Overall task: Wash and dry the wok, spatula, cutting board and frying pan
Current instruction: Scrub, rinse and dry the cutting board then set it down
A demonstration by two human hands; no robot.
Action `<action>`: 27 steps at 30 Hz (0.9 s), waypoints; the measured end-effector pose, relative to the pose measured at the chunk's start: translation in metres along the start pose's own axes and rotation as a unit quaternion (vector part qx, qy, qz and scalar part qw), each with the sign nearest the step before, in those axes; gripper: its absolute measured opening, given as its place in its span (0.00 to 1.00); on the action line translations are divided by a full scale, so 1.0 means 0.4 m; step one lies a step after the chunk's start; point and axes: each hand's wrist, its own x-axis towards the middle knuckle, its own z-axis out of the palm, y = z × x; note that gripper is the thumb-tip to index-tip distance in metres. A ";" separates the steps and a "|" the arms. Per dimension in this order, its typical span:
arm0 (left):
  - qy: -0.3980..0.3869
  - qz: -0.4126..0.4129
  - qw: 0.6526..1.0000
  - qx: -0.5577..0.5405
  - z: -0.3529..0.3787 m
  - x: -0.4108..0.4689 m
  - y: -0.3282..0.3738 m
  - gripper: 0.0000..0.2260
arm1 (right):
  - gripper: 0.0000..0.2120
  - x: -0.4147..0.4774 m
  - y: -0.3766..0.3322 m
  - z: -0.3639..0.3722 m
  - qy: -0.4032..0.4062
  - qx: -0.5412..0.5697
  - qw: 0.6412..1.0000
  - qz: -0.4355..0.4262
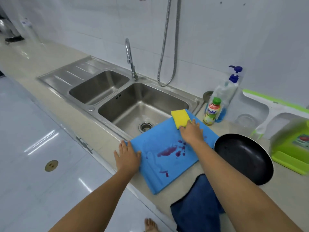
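The beige bench carries a steel double sink. The blue cutting board lies flat at the bench's front edge, its far corner reaching over the right basin, with purple stains across its middle. The black frying pan sits just beside the board's right edge, and a dark blue towel lies near both. The left hand rests on the board's left corner, fingers spread flat. The right hand presses a yellow sponge onto the board's far end, fingers laid fairly straight.
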 end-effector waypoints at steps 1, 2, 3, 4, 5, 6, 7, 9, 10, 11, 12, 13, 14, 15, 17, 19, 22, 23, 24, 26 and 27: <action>-0.001 0.003 1.000 0.010 0.007 0.008 -0.002 0.29 | 0.31 0.023 -0.009 0.003 -0.003 -0.002 1.000 0.007; 0.003 0.007 1.000 0.014 0.011 0.016 -0.002 0.28 | 0.31 0.045 -0.018 0.007 -0.004 -0.002 1.000 0.012; 0.006 0.008 1.000 0.010 0.012 0.024 0.000 0.28 | 0.32 0.065 -0.027 0.012 -0.005 -0.002 1.000 0.017; 0.004 0.009 1.000 0.001 0.011 0.032 0.002 0.27 | 0.33 0.084 -0.037 0.017 -0.004 -0.001 1.000 0.022; -0.002 0.010 1.000 -0.007 0.011 0.041 0.002 0.27 | 0.33 0.100 -0.046 0.022 0.001 0.000 1.000 0.027; -0.004 0.014 1.000 -0.012 0.011 0.048 -0.001 0.26 | 0.34 0.113 -0.054 0.030 0.012 0.000 0.999 0.033; -0.002 0.022 1.000 -0.016 0.012 0.054 -0.005 0.26 | 0.34 0.123 -0.061 0.036 0.025 0.000 0.999 0.038; -0.001 0.039 0.999 -0.029 0.015 0.064 -0.019 0.27 | 0.32 0.136 -0.068 0.051 0.054 0.005 0.998 0.045; 0.002 0.044 0.998 -0.041 0.015 0.071 -0.027 0.27 | 0.30 0.137 -0.070 0.061 0.074 0.006 0.996 0.046; 0.009 0.043 0.997 -0.061 0.016 0.081 -0.034 0.28 | 0.28 0.137 -0.072 0.070 0.096 0.002 0.994 0.043; 0.020 0.033 0.995 -0.092 0.016 0.092 -0.040 0.29 | 0.26 0.136 -0.073 0.079 0.117 -0.008 0.992 0.038; 0.034 0.012 0.992 -0.124 0.013 0.102 -0.045 0.30 | 0.25 0.135 -0.074 0.086 0.131 -0.017 0.991 0.032; 0.052 -0.017 0.986 -0.155 0.008 0.114 -0.050 0.31 | 0.24 0.136 -0.075 0.090 0.140 -0.023 0.989 0.027; 0.077 -0.050 0.980 -0.176 -0.001 0.127 -0.055 0.30 | 0.24 0.138 -0.077 0.092 0.147 -0.023 0.989 0.023; 0.111 -0.096 0.976 -0.160 -0.018 0.155 -0.061 0.24 | 0.23 0.141 -0.080 0.093 0.153 -0.014 0.988 0.023; 0.091 -0.102 0.982 -0.132 -0.035 0.183 -0.061 0.17 | 0.23 0.145 -0.086 0.092 0.156 -0.004 0.987 0.029; 0.043 -0.135 0.965 -0.219 -0.054 0.221 -0.055 0.11 | 0.23 0.151 -0.092 0.088 0.147 0.033 0.988 0.040; 0.037 -0.147 0.959 -0.239 -0.060 0.232 -0.055 0.10 | 0.24 0.151 -0.091 0.083 0.146 0.056 0.987 0.046; 0.038 -0.153 0.958 -0.241 -0.065 0.242 -0.056 0.09 | 0.24 0.151 -0.087 0.077 0.154 0.079 0.983 0.055; 0.053 -0.154 0.958 -0.234 -0.077 0.261 -0.065 0.09 | 0.23 0.143 -0.068 0.061 0.196 0.110 0.971 0.081; 0.060 -0.150 0.959 -0.232 -0.084 0.272 -0.073 0.09 | 0.23 0.136 -0.054 0.054 0.217 0.126 0.963 0.100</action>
